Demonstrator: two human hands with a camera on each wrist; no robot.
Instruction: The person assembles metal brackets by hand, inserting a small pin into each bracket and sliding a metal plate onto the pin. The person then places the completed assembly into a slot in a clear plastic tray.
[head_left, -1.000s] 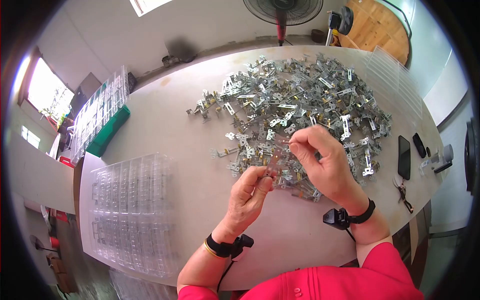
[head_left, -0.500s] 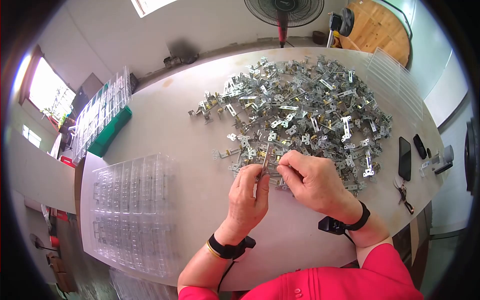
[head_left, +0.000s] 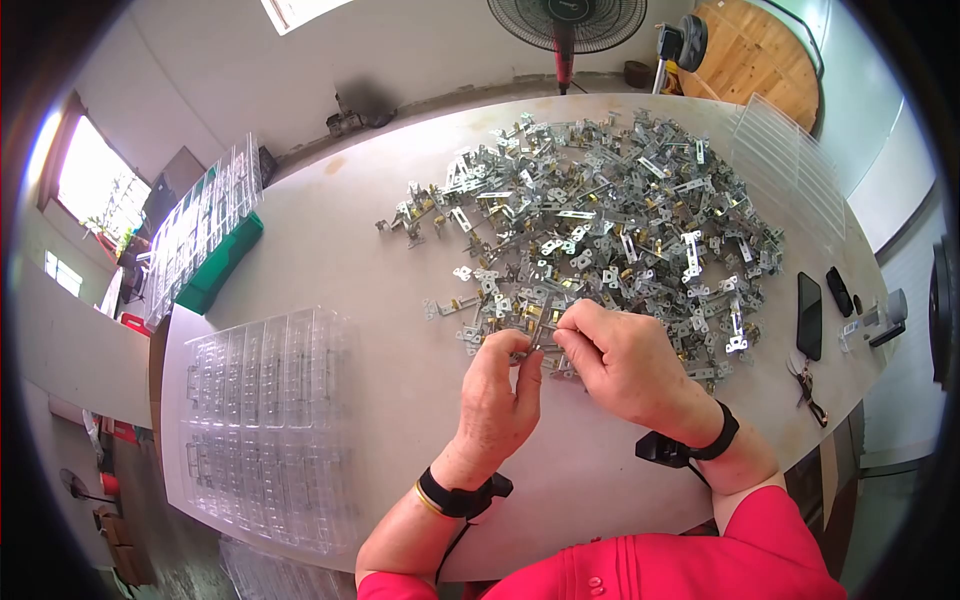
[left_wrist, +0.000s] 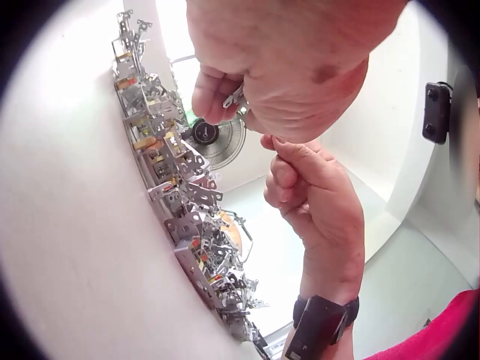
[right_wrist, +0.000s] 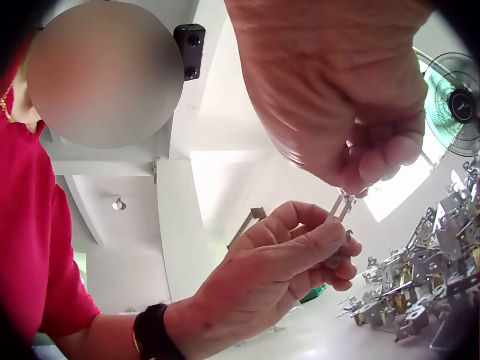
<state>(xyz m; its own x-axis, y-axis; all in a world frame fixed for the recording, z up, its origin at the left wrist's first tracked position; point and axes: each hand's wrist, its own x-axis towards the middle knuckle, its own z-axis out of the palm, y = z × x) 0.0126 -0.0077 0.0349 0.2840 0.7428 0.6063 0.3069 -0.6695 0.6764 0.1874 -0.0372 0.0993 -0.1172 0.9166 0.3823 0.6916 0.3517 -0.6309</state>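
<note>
My left hand (head_left: 497, 400) pinches a flat silver metal bracket (head_left: 541, 318) between thumb and fingers, over the near edge of the pile of brackets (head_left: 600, 215). Curled close beside it is my right hand (head_left: 628, 362), thumb and forefinger pinched on a small thin piece at the bracket's side. That piece is mostly covered by the fingertips, so I cannot tell its kind. In the right wrist view, two narrow metal strips of the bracket (right_wrist: 343, 207) rise from the left fingers to the right fingertips. The left wrist view shows one bracket end (left_wrist: 235, 97) poking from the left fingers.
Clear plastic compartment trays (head_left: 262, 425) lie on the table's left, with a green bin (head_left: 222, 262) beyond. A clear ribbed panel (head_left: 790, 165) lies at the back right. Along the right edge are a phone (head_left: 808, 316), pliers (head_left: 803, 390) and a tape dispenser (head_left: 880, 315).
The right hand has come down and left from above the pile to the bracket in the left hand. The bracket has turned more upright. Over the last half second the hands barely move.
</note>
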